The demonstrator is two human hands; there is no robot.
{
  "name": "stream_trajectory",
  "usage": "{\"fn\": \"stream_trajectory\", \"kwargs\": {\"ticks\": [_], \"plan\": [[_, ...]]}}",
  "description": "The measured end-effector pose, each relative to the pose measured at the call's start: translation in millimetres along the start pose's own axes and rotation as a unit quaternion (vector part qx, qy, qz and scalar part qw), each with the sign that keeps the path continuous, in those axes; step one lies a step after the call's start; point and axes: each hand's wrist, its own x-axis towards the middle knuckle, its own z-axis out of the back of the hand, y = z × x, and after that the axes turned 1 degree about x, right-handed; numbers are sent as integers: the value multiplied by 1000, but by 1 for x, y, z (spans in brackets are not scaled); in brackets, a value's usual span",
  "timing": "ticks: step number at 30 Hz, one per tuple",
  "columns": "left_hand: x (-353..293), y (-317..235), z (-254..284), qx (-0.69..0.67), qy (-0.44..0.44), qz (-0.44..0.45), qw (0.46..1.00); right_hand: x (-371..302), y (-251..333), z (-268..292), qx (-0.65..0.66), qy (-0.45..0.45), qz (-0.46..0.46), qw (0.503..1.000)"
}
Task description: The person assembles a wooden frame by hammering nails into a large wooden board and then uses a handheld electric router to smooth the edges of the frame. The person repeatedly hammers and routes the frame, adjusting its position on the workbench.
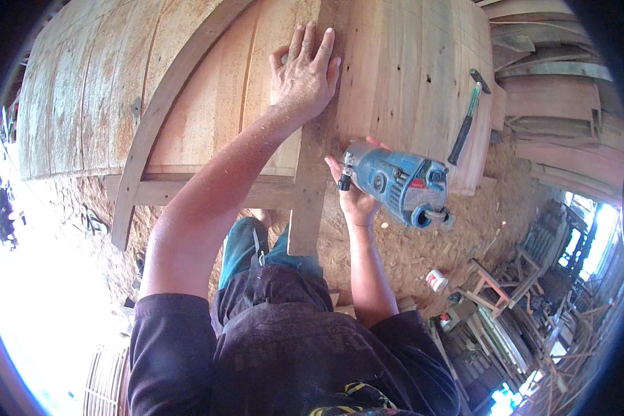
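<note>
My left hand lies on the wooden panel, its fingers stretched out at the edge of a brown plank. The plank runs toward my body and ends above my lap. In my right hand is a blue trim router, lying on its side, with a silver base at its left end. My fingers wrap around it from beneath, partly hidden. The base is close to the plank's right side; whether they touch I cannot tell. A curved wooden strip crosses the panel to the left of my left arm.
A hammer with a dark grip lies at the panel's right side. Stacked boards stand at the far right. Wood shavings cover the ground, where a small white tub lies. Lumber and a wooden frame are lower right.
</note>
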Motion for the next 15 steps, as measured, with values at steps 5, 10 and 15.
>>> {"fn": "stream_trajectory", "kwargs": {"ticks": [5,10,15], "plan": [[0,1,1,-8,10,8,1000,14,-1,-8,-173,39,143,974],[-1,-2,0,-9,5,12,1000,24,-4,-9,-186,59,169,966],[0,-3,1,-26,3,16,1000,37,-25,-3,-4,18,56,998]]}}
